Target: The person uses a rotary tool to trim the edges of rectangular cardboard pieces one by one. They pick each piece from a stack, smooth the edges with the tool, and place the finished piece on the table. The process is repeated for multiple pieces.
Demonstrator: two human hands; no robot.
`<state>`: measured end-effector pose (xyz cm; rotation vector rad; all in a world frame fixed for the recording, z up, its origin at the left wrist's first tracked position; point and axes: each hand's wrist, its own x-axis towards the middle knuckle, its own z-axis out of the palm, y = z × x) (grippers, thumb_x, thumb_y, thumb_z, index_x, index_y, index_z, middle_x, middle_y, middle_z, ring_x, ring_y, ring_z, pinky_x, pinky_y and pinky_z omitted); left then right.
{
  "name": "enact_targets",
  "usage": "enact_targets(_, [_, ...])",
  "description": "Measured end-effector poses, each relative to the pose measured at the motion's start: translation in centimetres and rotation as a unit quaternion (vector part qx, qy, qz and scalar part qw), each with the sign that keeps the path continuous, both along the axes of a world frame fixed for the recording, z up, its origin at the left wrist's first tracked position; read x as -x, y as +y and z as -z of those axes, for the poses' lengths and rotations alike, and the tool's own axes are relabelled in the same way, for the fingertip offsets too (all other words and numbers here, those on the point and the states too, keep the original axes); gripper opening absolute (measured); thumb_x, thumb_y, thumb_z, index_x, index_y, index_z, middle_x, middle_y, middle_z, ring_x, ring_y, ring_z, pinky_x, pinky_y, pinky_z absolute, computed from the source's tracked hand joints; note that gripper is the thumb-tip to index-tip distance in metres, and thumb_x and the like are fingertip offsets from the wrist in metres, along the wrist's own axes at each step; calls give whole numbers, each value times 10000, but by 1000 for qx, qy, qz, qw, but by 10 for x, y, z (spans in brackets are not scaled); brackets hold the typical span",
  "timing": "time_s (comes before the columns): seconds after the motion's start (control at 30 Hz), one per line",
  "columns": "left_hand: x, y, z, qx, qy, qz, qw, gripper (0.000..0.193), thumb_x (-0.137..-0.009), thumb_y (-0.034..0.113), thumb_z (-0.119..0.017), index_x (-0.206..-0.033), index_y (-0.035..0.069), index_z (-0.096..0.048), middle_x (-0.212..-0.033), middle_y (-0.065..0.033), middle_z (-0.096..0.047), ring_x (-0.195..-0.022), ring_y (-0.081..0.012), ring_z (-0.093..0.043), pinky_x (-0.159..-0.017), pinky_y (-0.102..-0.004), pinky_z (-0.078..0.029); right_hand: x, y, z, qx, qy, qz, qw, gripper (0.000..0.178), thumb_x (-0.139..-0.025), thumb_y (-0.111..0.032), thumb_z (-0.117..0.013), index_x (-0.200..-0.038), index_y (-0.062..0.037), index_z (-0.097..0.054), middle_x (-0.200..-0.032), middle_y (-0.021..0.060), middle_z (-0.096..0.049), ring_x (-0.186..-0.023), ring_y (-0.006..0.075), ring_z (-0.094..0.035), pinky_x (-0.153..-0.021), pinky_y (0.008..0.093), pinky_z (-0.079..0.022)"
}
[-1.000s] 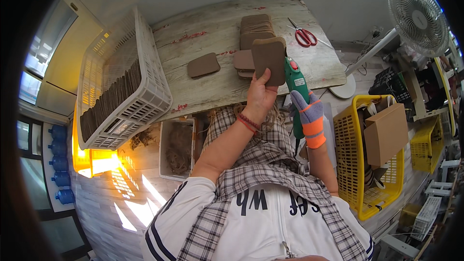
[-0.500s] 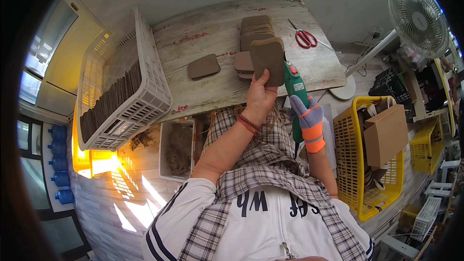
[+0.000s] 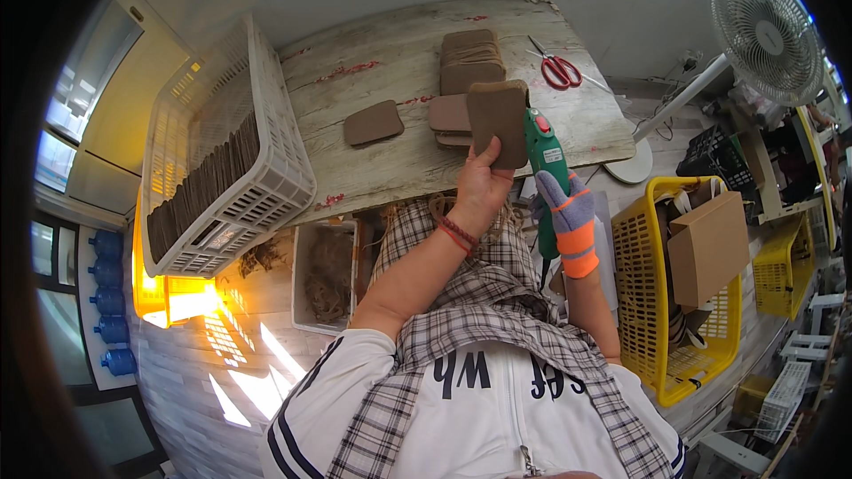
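My bare left hand (image 3: pixel 482 191) grips a brown rounded rectangular pad (image 3: pixel 497 124) by its lower edge, thumb on its face. In my right hand (image 3: pixel 568 222), wearing a grey and orange glove, is a green handheld power tool (image 3: pixel 548 155) with a red button. The tool's upper end meets the pad's right edge; its working tip is hidden there. Behind the held pad stands a stack of brown pads (image 3: pixel 470 62). A lower pile of pinkish-brown pads (image 3: pixel 449 113) lies to its left, partly covered. Farther left, a single brown pad (image 3: pixel 374 123) rests flat on the table.
Red-handled scissors (image 3: pixel 561 71) lie on the worn white table (image 3: pixel 355 80). A white crate (image 3: pixel 266 186) filled with brown pads stands at the left. To the right are a yellow basket (image 3: pixel 652 302) with a cardboard box (image 3: pixel 710 248), and a standing fan (image 3: pixel 768 35).
The held pad has shifted slightly right and toward me, with its top edge lower. The green tool has moved a little to the right alongside it.
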<state>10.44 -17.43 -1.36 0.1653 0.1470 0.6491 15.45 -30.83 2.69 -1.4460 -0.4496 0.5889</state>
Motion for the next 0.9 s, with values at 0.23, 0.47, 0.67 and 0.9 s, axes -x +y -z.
enact_targets(0.23, [0, 8, 22, -25, 21, -6, 999, 387, -864, 36, -596, -1232, 73, -480, -1236, -83, -551, -1135, -239, -539, -996, -390, -446, -5, -7, 0, -1, -15, -15, 1000, 244, -830, -198, -692, -978, -24, -607, -708, 6, -619, -541, 68, -555, -480, 207, -408])
enact_targets(0.47, [31, 38, 6, -167, 85, 8, 982, 345, -834, -5, -626, -1166, 55, -558, -1123, -72, -619, -1005, -203, -603, -864, -342, -516, -10, -26, -17, 73, 9, -56, 996, 288, -820, -221, -704, -987, -12, -596, -678, 14, -608, -529, 71, -557, -464, 216, -429])
enact_targets(0.67, [62, 81, -7, -308, 180, 63, 932, 342, -820, -28, -629, -1157, 3, -577, -1058, -72, -644, -913, -147, -625, -763, -268, -538, -12, -46, -16, 121, 10, -126, 985, 336, -811, -228, -712, -1014, 6, -582, -661, 14, -588, -518, 72, -543, -465, 212, -430])
enact_targets(0.9, [79, 93, -7, -365, 230, 136, 892, 391, -806, -37, -636, -1188, -17, -557, -1047, -77, -648, -887, -142, -632, -754, -279, -540, 4, -40, -14, 141, 10, -128, 982, 344, -806, -222, -720, -1018, 9, -580, -669, 5, -577, -516, 61, -524, -464, 202, -424])
